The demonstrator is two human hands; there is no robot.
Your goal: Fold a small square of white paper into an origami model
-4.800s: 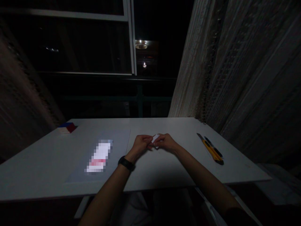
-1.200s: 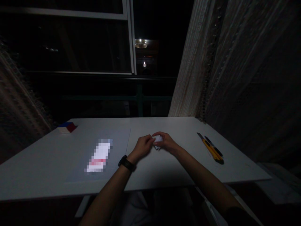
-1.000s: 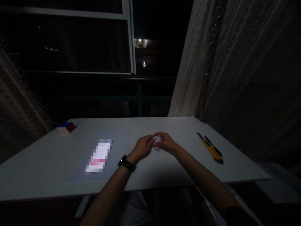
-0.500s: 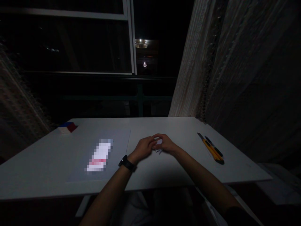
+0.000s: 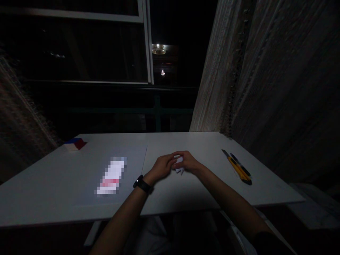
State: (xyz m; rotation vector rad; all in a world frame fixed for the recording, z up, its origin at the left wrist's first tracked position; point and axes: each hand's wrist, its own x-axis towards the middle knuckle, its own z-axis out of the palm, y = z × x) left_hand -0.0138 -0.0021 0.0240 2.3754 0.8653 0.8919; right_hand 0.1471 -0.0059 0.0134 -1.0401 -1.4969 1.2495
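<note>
Both of my hands meet over the middle of the white table, around a small folded piece of white paper (image 5: 179, 160). My left hand (image 5: 163, 166), with a dark watch on its wrist, has its fingertips pressed at the paper's left side. Curled over the top and right of it is my right hand (image 5: 188, 161), thumb and fingers closed on the paper. Pointed corners of the paper stick out below the fingers. The fingers hide much of it, so its full shape cannot be made out.
A lit, blurred-out phone (image 5: 111, 176) lies on a large pale sheet (image 5: 138, 159) at left. Farther back sits a coloured cube (image 5: 74, 144). On the right are a yellow utility knife (image 5: 237, 168) and a dark pen (image 5: 241, 165). Curtains (image 5: 209, 71) hang beyond the table (image 5: 202, 141).
The view has shifted very slightly. Both hands stay at the same spot, with only a slight change in the fingers and paper.
</note>
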